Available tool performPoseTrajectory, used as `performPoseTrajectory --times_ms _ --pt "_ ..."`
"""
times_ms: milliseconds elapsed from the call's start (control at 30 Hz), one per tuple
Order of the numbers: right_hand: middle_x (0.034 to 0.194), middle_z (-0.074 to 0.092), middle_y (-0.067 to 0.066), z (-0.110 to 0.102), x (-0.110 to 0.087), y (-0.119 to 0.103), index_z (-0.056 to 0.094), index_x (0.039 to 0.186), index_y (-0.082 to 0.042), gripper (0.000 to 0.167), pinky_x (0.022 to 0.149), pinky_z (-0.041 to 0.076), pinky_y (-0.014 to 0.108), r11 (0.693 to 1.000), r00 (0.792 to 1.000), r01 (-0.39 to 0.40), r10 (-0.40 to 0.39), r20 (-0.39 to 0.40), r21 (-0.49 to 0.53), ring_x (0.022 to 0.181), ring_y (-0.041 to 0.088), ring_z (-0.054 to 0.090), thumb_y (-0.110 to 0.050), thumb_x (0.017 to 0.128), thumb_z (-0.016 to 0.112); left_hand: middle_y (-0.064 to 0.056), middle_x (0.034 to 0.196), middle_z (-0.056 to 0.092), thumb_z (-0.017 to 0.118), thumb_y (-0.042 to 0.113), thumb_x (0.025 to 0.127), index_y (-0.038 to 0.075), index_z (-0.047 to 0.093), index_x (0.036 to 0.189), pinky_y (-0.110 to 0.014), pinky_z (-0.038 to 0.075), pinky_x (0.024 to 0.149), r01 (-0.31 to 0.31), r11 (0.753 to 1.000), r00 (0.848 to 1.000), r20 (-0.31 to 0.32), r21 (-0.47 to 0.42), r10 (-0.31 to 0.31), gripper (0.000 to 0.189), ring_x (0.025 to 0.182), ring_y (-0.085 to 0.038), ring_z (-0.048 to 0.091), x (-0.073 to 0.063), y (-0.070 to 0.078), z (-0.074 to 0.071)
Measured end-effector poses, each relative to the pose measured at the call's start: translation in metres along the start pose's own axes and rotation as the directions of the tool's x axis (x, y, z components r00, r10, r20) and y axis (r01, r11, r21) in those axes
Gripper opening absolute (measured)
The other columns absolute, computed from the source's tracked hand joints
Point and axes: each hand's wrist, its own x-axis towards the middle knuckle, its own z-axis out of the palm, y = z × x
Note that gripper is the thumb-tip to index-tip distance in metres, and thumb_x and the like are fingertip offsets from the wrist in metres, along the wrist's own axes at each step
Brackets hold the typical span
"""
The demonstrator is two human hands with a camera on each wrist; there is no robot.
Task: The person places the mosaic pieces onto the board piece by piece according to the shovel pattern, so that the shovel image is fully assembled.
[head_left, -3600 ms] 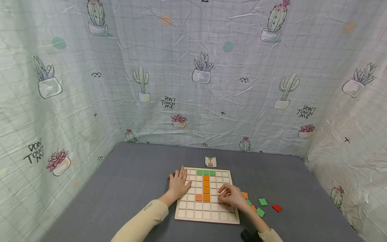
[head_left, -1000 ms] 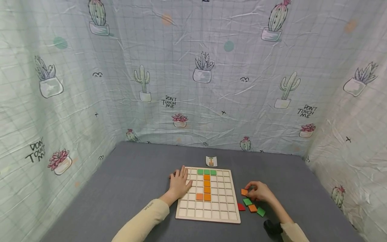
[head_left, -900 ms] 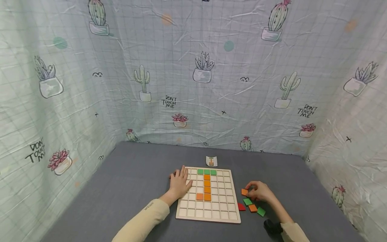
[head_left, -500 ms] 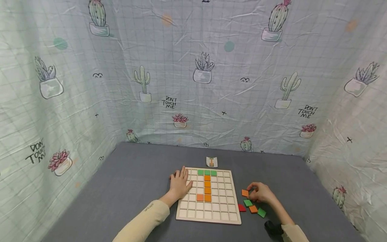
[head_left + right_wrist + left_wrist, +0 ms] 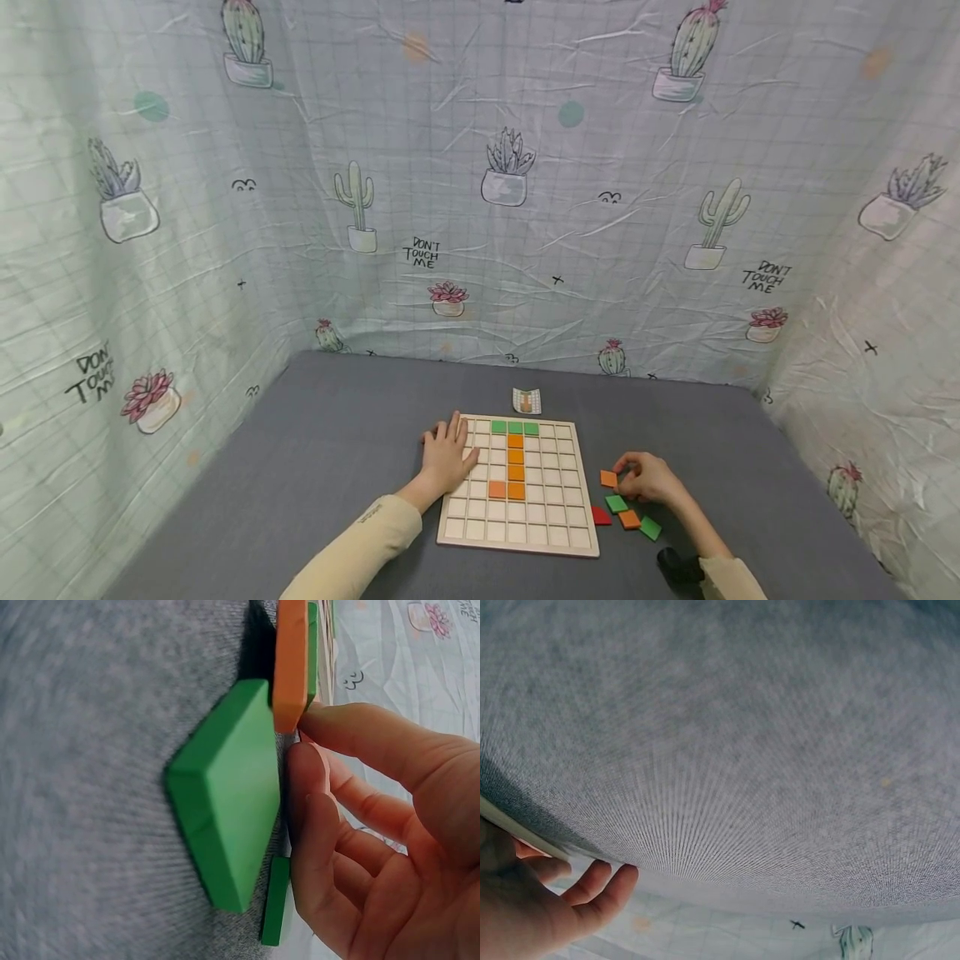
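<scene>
My left hand [image 5: 443,460] rests spread on the left edge of a wooden grid board [image 5: 558,523]; in the left wrist view its fingers [image 5: 610,892] reach past the board's rim [image 5: 517,827]. My right hand [image 5: 651,479] is low over loose tiles beside the board, thumb and forefinger at the right side of an orange tile [image 5: 607,478]. Whether they pinch it is hidden. A green tile [image 5: 617,503], a second orange tile [image 5: 629,520] and another green tile [image 5: 650,528] lie nearer. In the right wrist view a green tile [image 5: 240,780] fills the foreground.
On the board, green tiles [image 5: 515,427] form a short row above a column of orange tiles [image 5: 515,457]; one lighter orange tile [image 5: 497,489] adjoins its foot. A red tile [image 5: 602,517] touches or nearly touches the board's right edge. A patterned card [image 5: 527,401] lies beyond the board.
Since the oldest frame my right hand has moved right, off the board to the loose tiles. The red tile has shifted left to the board's edge. Over the last second little differs.
</scene>
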Motion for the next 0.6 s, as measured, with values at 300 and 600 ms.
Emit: performPoseTrajectory --times_ms 300,600 --pt "0.063 0.062 0.006 -0.002 -0.0024 -0.001 0.059 0.09 0.004 0.021 0.047 0.044 0.029 1.0 1.0 0.019 -0.019 0.016 0.012 0.052 0.015 0.054 -0.002 0.071 0.067 -0.01 0.143 0.033 0.035 0.049 0.092 0.01 0.036 0.137 -0.05 0.037 0.071 0.002 1.0 1.0 -0.005 -0.008 -0.002 0.06 0.108 -0.032 0.042 0.0007 -0.0002 -0.0024" --pt "0.064 0.059 0.004 -0.0007 -0.0023 0.0012 0.059 0.09 0.005 0.022 0.047 0.042 0.027 1.0 1.0 0.011 -0.011 -0.002 0.01 0.052 0.013 0.051 -0.002 0.07 0.067 -0.01 0.144 0.032 0.034 0.049 0.092 0.01 0.036 0.137 -0.05 0.037 0.072 0.003 1.0 1.0 0.01 -0.006 -0.003 0.06 0.109 -0.032 0.042 -0.0002 0.0001 -0.0026"
